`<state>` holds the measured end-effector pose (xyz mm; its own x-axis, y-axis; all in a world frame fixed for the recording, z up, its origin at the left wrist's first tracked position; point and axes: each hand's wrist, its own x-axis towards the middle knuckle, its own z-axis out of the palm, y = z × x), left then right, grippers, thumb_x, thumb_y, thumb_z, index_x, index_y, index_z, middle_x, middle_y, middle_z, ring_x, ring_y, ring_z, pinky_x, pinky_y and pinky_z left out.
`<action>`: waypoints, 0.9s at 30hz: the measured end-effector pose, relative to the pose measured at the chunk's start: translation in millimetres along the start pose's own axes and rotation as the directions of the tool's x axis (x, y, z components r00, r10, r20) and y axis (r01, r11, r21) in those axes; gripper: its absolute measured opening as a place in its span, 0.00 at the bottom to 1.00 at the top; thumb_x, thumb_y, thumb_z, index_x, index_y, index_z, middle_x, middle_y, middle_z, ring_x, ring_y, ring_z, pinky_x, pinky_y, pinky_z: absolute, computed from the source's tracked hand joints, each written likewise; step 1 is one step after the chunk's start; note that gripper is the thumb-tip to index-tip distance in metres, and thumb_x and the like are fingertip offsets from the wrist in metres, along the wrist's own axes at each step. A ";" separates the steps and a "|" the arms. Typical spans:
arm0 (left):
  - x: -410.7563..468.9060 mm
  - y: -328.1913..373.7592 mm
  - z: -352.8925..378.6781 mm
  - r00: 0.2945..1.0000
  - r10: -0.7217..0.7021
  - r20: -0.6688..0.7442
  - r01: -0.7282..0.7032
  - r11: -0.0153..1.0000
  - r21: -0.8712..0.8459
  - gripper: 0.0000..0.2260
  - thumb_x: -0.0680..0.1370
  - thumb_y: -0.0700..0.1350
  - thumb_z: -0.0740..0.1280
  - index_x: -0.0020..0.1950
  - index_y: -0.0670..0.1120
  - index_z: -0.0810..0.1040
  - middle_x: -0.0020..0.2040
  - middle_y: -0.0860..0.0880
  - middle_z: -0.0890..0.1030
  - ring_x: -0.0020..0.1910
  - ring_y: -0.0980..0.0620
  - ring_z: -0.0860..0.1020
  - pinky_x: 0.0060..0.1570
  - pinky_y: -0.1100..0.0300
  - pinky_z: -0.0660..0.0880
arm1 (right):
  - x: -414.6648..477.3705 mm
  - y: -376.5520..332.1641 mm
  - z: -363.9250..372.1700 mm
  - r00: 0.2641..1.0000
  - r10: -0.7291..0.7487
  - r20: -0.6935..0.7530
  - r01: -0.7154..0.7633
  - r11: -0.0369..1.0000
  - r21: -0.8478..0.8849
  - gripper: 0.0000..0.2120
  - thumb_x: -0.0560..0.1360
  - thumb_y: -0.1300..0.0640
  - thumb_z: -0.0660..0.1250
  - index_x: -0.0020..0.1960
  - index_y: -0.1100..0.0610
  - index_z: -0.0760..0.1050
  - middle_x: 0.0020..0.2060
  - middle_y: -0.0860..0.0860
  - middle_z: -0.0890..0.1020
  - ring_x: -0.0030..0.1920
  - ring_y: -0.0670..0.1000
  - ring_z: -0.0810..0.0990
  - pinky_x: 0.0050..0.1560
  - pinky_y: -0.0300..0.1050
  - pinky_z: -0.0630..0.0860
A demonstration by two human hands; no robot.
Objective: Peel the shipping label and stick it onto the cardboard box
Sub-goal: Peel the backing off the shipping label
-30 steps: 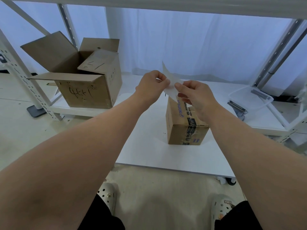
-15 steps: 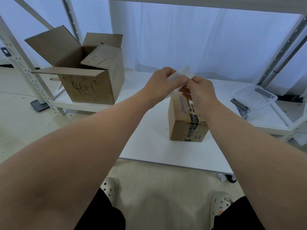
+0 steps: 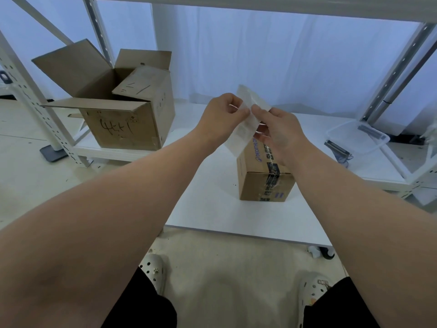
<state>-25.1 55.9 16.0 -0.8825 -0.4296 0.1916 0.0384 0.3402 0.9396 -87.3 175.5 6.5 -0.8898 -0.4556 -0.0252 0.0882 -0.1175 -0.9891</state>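
Pinching the top edge of the shipping label (image 3: 244, 121), the fingertips (image 3: 244, 111) of the left hand (image 3: 218, 119) and those of the right hand (image 3: 281, 134) meet almost nose to nose, above the small cardboard box (image 3: 264, 178). Both hands are closed on the sheet: the left thumb and forefinger nip one layer, and the right thumb and forefinger hold the paper just beside them. Half a second ago the sheet was bunched between the two hands and barely showed; now it hangs long and slanted, its lower corner dropping in front of the box's far top edge and its upper corner standing up behind the fingers. That suggests the edge has been found and the layers are starting to part, though whether label and backing have actually separated cannot be told. Nothing white lies on the box yet, so sticking is still ahead.

Outward from the box, it sits taped shut on the white platform (image 3: 212, 209), directly beneath the hands. To the box's left stands a larger open carton (image 3: 123, 124) on the shelf; to its right, a clear plastic tray (image 3: 357, 138).
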 end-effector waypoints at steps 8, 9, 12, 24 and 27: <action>1.5 -2.3 -3.5 0.999 -0.032 -0.036 0.032 0.999 0.023 0.08 0.76 0.41 0.66 0.53 0.46 0.70 0.42 0.45 0.79 0.32 0.55 0.73 0.26 0.70 0.68 | 4.2 2.7 -1.1 0.994 -0.024 -0.110 0.014 0.996 -0.086 0.06 0.75 0.63 0.67 0.40 0.56 0.79 0.41 0.54 0.82 0.45 0.55 0.81 0.55 0.51 0.79; 2.5 -3.2 -4.6 0.999 -0.036 -0.040 0.037 0.999 0.034 0.09 0.76 0.41 0.66 0.53 0.47 0.69 0.40 0.46 0.77 0.30 0.56 0.70 0.23 0.72 0.65 | 5.6 3.1 -2.1 0.992 -0.024 -0.121 0.014 0.996 -0.087 0.06 0.75 0.63 0.67 0.40 0.57 0.78 0.42 0.55 0.82 0.45 0.55 0.80 0.55 0.51 0.78; 5.2 -5.3 -7.7 0.997 -0.051 -0.057 0.055 0.995 0.078 0.11 0.76 0.41 0.66 0.55 0.48 0.67 0.42 0.46 0.77 0.28 0.56 0.67 0.20 0.73 0.63 | 9.0 3.6 -4.4 0.988 -0.024 -0.154 0.010 0.996 -0.088 0.07 0.74 0.63 0.68 0.37 0.57 0.76 0.41 0.57 0.80 0.43 0.55 0.78 0.50 0.50 0.78; 10.6 -12.9 -7.4 0.996 -0.053 -0.074 0.069 0.970 0.232 0.08 0.74 0.39 0.61 0.40 0.53 0.72 0.32 0.53 0.72 0.29 0.54 0.67 0.43 0.51 0.64 | 10.9 2.9 -4.7 0.993 0.011 -0.115 -0.018 0.998 -0.055 0.05 0.73 0.66 0.66 0.42 0.57 0.75 0.44 0.55 0.80 0.46 0.55 0.78 0.57 0.53 0.77; 9.3 -13.3 -6.3 0.995 -0.078 -0.056 0.090 0.965 0.247 0.05 0.75 0.43 0.63 0.41 0.49 0.77 0.33 0.55 0.73 0.31 0.54 0.68 0.45 0.52 0.66 | 10.5 3.4 -4.2 0.996 0.025 -0.081 -0.028 0.999 -0.033 0.06 0.73 0.66 0.66 0.41 0.57 0.74 0.44 0.54 0.80 0.47 0.56 0.79 0.59 0.55 0.77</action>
<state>-30.9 42.1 7.0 -0.8552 -0.5008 0.1331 -0.1577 0.4962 0.8538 -98.2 174.0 2.3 -0.9206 -0.3855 -0.0615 0.0981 -0.0758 -0.9923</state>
